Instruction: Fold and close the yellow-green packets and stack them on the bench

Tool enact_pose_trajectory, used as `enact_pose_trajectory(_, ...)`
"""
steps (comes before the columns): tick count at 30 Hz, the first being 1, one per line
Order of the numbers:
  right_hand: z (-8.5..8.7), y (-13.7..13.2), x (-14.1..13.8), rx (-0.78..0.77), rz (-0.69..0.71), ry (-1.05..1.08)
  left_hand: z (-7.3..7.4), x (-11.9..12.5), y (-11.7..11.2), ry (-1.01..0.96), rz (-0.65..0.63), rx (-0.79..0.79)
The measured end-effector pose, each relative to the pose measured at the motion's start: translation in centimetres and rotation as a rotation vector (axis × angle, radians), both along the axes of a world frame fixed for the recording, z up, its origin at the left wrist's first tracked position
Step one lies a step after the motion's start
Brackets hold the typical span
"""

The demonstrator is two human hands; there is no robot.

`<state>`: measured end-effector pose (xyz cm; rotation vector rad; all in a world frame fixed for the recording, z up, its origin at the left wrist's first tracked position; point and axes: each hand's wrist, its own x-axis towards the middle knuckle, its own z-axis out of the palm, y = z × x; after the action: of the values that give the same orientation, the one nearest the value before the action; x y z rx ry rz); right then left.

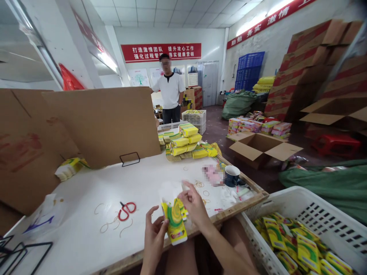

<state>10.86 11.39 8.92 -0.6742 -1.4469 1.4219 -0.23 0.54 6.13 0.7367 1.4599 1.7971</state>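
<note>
My left hand (pixel 155 232) holds a small stack of yellow-and-green packets (pixel 174 223) from below at the near edge of the white table (pixel 86 236). My right hand (pixel 194 204) is closed over the top of the same stack, fingers pinched near its upper edge. Whether a rubber band is in those fingers I cannot tell. Red-handled scissors (pixel 126 210) lie on the table left of my hands, among loose rubber bands (pixel 107 226).
A white crate (pixel 329 221) of the same packets stands at my right. Bundled packets (pixel 186 145) are piled at the table's far end, with a dark mug (pixel 231 175) near the right edge. Cardboard sheets (pixel 100 122) stand along the left. A person (pixel 169 93) stands beyond; boxes crowd the floor.
</note>
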Motion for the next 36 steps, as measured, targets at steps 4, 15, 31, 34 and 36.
enact_pose_trajectory(4, 9.1, 0.9, -0.4, 0.129, 0.217, 0.107, -0.6, 0.1, 0.6, -0.021, 0.109, 0.021)
enact_pose_trajectory(15, 6.8, 1.0, -1.8, 0.250, 0.048, -0.022, -0.4, -2.0, 0.0, -0.116, 0.145, -0.037)
enact_pose_trajectory(31, -2.6, -0.6, -0.7, 0.150, 0.217, -0.112, 0.4, 0.2, 0.2, -0.064, 0.098, 0.029)
enact_pose_trajectory(34, -2.8, -0.5, -0.2, 0.162, 0.251, -0.118, 0.3, 0.3, 0.0, -0.058, 0.057, 0.034)
enact_pose_trajectory(36, -3.0, -0.4, 0.2, 0.166, 0.280, -0.121, 0.0, 0.0, -0.1, -0.061, 0.014, 0.027)
